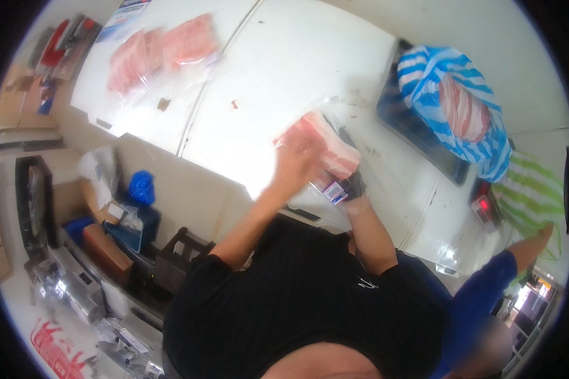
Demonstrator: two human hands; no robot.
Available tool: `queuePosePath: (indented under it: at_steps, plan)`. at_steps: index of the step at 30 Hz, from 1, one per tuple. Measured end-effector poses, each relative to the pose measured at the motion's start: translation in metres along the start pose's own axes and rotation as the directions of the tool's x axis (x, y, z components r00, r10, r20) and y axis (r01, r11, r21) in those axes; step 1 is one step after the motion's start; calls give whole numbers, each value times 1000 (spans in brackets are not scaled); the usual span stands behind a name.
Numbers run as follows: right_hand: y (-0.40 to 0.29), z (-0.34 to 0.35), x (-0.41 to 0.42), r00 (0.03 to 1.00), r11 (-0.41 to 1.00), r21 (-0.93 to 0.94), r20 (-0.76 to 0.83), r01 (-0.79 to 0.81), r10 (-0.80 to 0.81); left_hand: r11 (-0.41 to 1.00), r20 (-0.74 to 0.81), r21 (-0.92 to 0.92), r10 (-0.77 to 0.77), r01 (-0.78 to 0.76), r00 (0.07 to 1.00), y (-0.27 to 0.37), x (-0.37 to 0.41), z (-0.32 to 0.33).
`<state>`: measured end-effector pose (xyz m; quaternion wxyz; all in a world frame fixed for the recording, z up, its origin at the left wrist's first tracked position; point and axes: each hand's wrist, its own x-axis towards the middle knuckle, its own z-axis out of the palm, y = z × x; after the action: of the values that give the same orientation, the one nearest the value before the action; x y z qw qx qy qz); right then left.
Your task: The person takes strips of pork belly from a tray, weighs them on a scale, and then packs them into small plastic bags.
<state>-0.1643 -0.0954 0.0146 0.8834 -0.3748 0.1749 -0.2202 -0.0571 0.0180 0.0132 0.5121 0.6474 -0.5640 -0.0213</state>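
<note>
A slab of sliced pork belly sits partly in a clear plastic bag over the white worktop. My left hand is bare and blurred by motion, and it grips the left end of the meat. In a dark glove, my right hand holds the bag and the meat from the right and below. Its fingers are mostly hidden. A printed label shows on the bag near the right wrist.
Packed pork slices lie at the upper left of the worktop. On a dark tray, a blue-striped bag holds more meat. Near a red digital display, another person's arm touches a green-striped bag.
</note>
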Motion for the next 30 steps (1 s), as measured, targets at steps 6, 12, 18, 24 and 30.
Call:
queuePosePath:
  at_steps: [6,12,18,24,30]
  plan:
    - [1,-8,-4,995,998,56,-94,-27,33,918,151,381,-173,104,973,-43,13,-30]
    - [-2,-37,-68,954,936,337,-231,-104,190,906,138,397,-214,143,967,-41,15,-28]
    - [8,-57,-106,894,988,11,-424,-151,141,936,175,334,-180,114,968,-41,20,-28]
    - [4,-67,-122,915,756,-650,-343,-70,-211,922,207,377,-183,94,961,-39,22,-27]
    - [-28,-50,-157,715,973,-226,-687,-40,-130,931,217,355,-172,86,961,-41,21,-27]
